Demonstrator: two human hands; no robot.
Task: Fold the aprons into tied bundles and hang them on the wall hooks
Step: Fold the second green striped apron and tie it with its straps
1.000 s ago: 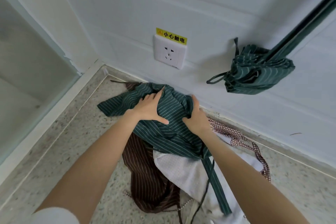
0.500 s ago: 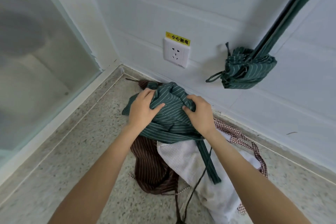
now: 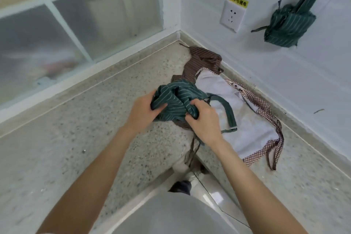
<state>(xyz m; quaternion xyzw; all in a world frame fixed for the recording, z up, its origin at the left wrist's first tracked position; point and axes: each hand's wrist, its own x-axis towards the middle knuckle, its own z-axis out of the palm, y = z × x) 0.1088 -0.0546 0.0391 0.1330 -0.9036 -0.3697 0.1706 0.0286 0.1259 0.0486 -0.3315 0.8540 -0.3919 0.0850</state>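
green apron (image 3: 176, 100) | gripped by left hand (image 3: 144, 112), right hand (image 3: 205, 119) | speckled counter (image 3: 76, 138) | white wall corner (image 3: 180, 15)

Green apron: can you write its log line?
step: bunching | green striped apron gripped by left hand, right hand | strap loose

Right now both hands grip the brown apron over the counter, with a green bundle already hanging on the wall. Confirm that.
Not quite: the head view shows both hands, left and right, gripping the green apron. The brown apron lies on the counter. The green bundle does hang there.
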